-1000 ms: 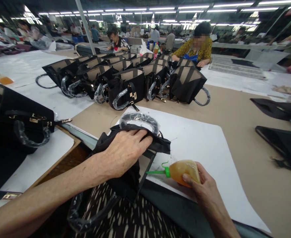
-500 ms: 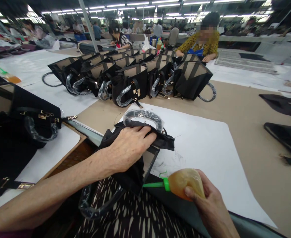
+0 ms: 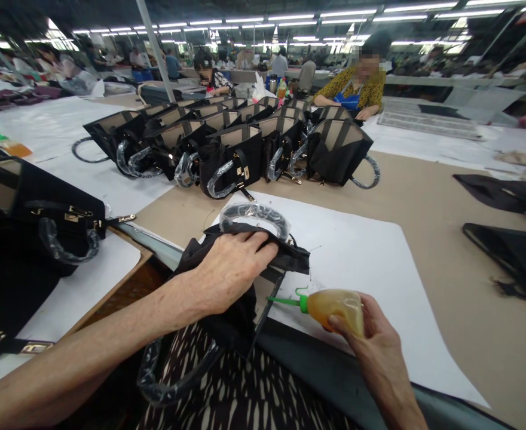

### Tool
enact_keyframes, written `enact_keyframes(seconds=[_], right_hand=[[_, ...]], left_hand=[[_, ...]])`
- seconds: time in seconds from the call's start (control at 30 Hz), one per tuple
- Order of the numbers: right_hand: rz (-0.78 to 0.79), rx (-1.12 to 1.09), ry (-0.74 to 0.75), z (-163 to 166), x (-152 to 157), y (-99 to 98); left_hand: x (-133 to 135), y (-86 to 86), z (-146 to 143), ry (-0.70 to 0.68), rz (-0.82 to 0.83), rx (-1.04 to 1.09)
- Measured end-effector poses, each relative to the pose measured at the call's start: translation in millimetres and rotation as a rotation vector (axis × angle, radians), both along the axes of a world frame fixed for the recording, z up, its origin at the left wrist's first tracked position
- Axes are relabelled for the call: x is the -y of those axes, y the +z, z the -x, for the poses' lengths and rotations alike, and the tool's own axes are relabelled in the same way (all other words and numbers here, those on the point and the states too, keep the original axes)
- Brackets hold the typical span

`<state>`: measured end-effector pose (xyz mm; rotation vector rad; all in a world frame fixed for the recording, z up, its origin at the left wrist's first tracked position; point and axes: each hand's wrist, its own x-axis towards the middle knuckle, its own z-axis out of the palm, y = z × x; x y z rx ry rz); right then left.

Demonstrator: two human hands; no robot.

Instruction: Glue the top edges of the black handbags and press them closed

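Black fabric bag (image 3: 234, 322) lies open at the near edge of the worktop (image 3: 446, 239), partly on a white sheet (image 3: 366, 257), partly over the patterned cloth (image 3: 209, 412) on the lap. One plastic-wrapped handle (image 3: 256, 213) stands on the far side; a second wrapped handle (image 3: 173, 385) hangs toward the lap.

Left hand (image 3: 234, 269): laid across the folded black top, just beside the far handle. Fingers bent over the fabric, tips partly hidden; from my remote view I can't tell whether they pinch it or only press.

Right hand (image 3: 375, 331): fingers wrapped round a soft bottle (image 3: 332, 307) of amber liquid, thumb against its side, the wall looking dented there. Green nozzle (image 3: 285, 301) points left, its tip at the dark edge of the beige lining (image 3: 262, 297). Touching or just short of it, I can't tell.

My judgement on doing this well: I'd have the left palm hold the fold back firmly so the edge stays exposed and doesn't shift. I'd keep the nozzle low and nearly in line with that edge, squeeze lightly and evenly, and ease the thumb before lifting off. Too hard a squeeze could blot the lining; loose black cloth could drag through anything wet.
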<state>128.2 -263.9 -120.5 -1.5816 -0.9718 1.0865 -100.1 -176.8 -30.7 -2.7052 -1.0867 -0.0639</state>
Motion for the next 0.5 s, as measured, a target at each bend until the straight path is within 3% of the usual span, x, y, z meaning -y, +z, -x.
enact_keyframes(seconds=[0.23,0.5], right_hand=[[-0.061,0.103,-0.019,-10,-18,-22.4],[-0.025,0.008,-0.041,-5,-14,-7.0]], left_hand=[[-1,-0.9,0,-0.007,-0.010,0.022],[-2,-2.4,2,0.014,0.004,0.005]])
